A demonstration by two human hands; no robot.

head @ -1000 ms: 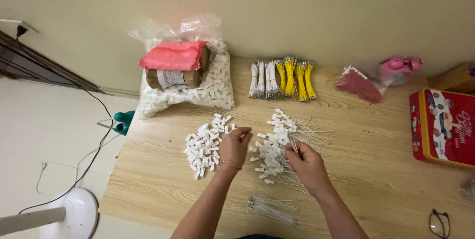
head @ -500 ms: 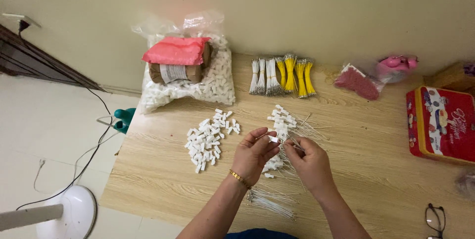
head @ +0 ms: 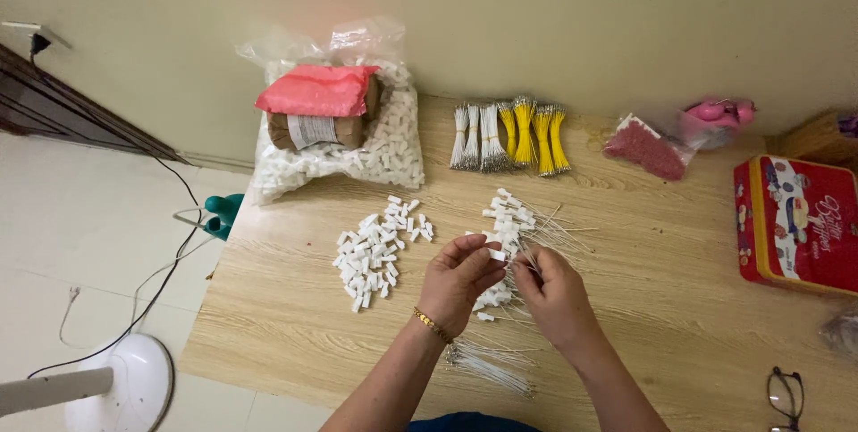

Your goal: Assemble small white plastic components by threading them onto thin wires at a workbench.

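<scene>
Nearest, a loose bundle of thin white wires [head: 487, 368] lies by the light wood-grain worktop [head: 295, 325] edge. Left hand [head: 458, 282] pinches a small white plastic connector [head: 497, 254], grip clamped; right hand [head: 556, 296] clamps wire ends. Beyond, a scattered pile of white connectors [head: 375, 249], bare worktop around.

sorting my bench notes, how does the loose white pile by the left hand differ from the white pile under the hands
The left pile is bare white pieces lying loose with no wires; the middle pile has thin wires sticking out to the right. No hand touches the left pile; the left hand and right hand work over the middle pile. Both lie on the wooden table and hold similar small white pieces.
</scene>
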